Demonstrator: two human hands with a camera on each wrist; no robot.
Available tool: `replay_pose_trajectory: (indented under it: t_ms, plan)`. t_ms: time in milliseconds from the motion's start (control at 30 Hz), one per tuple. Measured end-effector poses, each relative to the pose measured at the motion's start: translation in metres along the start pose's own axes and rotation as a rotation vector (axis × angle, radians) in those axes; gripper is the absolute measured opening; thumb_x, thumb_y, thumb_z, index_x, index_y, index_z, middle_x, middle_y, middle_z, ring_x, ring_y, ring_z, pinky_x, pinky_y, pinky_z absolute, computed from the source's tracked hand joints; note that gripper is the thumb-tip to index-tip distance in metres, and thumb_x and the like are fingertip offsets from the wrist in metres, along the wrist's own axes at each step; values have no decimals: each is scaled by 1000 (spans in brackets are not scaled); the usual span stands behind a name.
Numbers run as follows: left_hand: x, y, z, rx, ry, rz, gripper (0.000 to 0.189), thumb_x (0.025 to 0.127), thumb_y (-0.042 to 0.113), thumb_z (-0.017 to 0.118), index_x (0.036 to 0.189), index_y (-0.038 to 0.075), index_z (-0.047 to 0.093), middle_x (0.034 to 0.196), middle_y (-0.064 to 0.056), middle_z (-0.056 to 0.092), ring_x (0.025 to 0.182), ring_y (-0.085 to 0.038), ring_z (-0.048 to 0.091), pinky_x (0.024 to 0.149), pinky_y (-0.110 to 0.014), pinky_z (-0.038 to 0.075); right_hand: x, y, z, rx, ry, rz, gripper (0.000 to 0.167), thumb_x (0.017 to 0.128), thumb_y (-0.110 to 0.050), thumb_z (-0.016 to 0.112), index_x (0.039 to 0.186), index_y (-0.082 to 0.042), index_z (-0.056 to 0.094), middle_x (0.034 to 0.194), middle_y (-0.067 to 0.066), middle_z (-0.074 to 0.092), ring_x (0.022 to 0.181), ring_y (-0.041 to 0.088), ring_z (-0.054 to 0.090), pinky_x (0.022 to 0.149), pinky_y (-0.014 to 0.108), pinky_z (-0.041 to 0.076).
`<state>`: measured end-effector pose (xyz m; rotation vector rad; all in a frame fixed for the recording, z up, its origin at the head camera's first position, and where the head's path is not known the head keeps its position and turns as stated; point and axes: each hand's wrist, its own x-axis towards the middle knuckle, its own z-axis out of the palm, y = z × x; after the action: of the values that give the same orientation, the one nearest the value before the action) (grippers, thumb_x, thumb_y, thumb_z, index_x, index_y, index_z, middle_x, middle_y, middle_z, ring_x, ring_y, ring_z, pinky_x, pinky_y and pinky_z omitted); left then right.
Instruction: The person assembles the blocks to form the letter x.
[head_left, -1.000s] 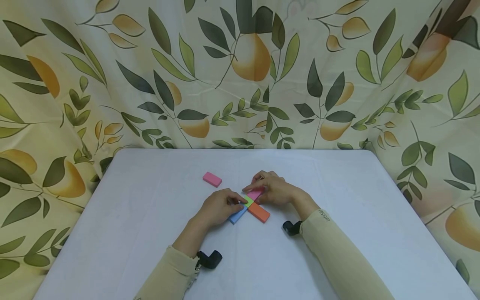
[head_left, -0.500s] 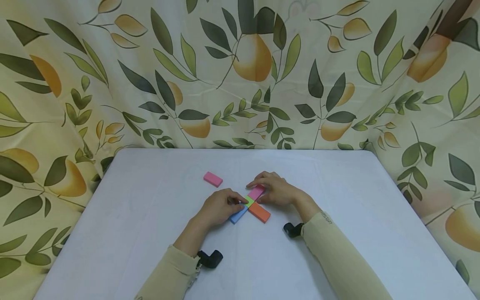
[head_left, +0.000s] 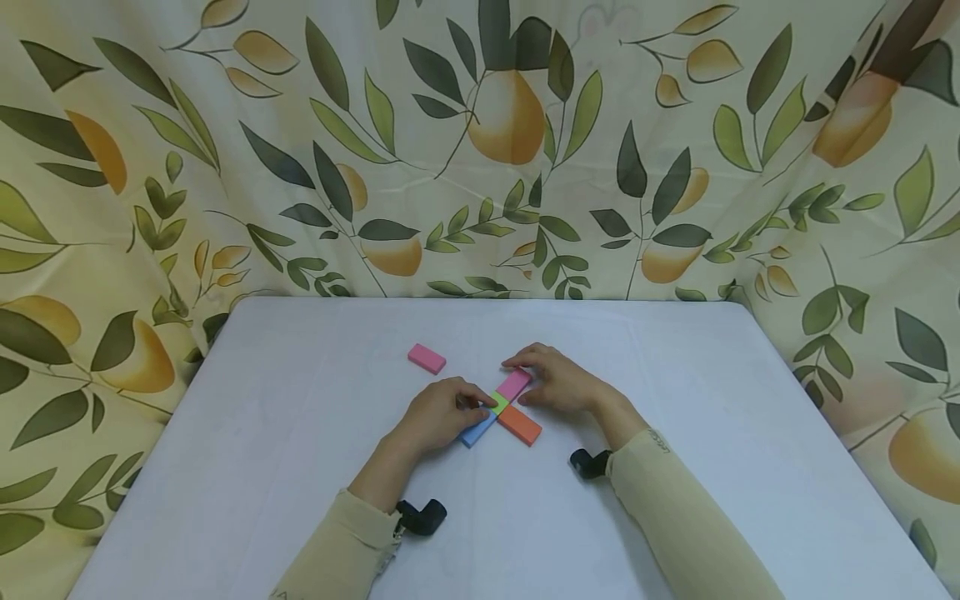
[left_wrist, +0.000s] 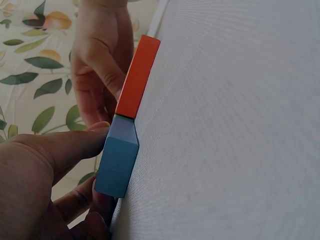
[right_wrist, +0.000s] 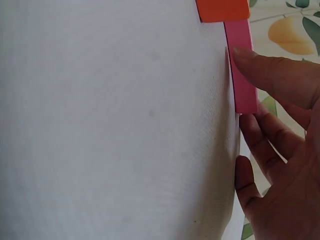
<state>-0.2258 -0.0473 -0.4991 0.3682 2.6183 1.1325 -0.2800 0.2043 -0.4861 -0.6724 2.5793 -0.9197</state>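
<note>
Around a small green piece (head_left: 501, 405), three oblong blocks lie flat like arms of a cross: blue (head_left: 477, 432) at near left, orange (head_left: 520, 426) at near right, pink (head_left: 514, 384) at far right. My left hand (head_left: 438, 414) pinches the blue block between thumb and fingers, its index fingertip by the green piece. Beside the pink block, my right hand (head_left: 564, 382) has its thumb and fingers spread apart. In the right wrist view the thumb overlaps the pink block (right_wrist: 245, 90), with the other fingers near its end.
Another pink block (head_left: 427, 358) lies alone farther back, to the left of the cross. All of it rests on a white-covered table (head_left: 262, 450), backed by a curtain (head_left: 300, 150) with a leaf and fruit print. A black wrist camera (head_left: 422, 517) sits at the left cuff.
My right hand's fingers have drawn back a little to the right from the pink block, so more of it shows. The left hand keeps its place on the blue block.
</note>
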Motion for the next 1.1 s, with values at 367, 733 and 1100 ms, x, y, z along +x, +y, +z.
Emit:
replay_pose_trajectory:
  t_ms: [367, 733, 1100]
  plan:
    - [0, 0, -1, 6, 1, 4, 15, 97, 32, 74, 109, 38, 79, 99, 11, 67, 93, -13, 60, 82, -36, 48, -8, 0, 2, 76, 61, 35, 55, 91, -13, 78, 143, -18, 62, 144, 9, 53, 138, 31, 47, 119, 58, 37]
    - [-1, 1, 0, 7, 4, 3, 14, 97, 33, 74, 109, 38, 79, 100, 11, 67, 94, -14, 60, 83, -36, 49, -17, -4, 3, 135, 124, 83, 52, 92, -18, 78, 142, -23, 63, 141, 6, 53, 135, 33, 51, 115, 61, 40]
    - [-1, 2, 0, 12, 0, -12, 15, 96, 33, 74, 109, 38, 79, 99, 10, 67, 93, -14, 59, 81, -35, 48, -27, -8, 7, 156, 183, 42, 51, 92, -21, 79, 141, -19, 64, 138, 5, 56, 132, 31, 50, 114, 59, 42]
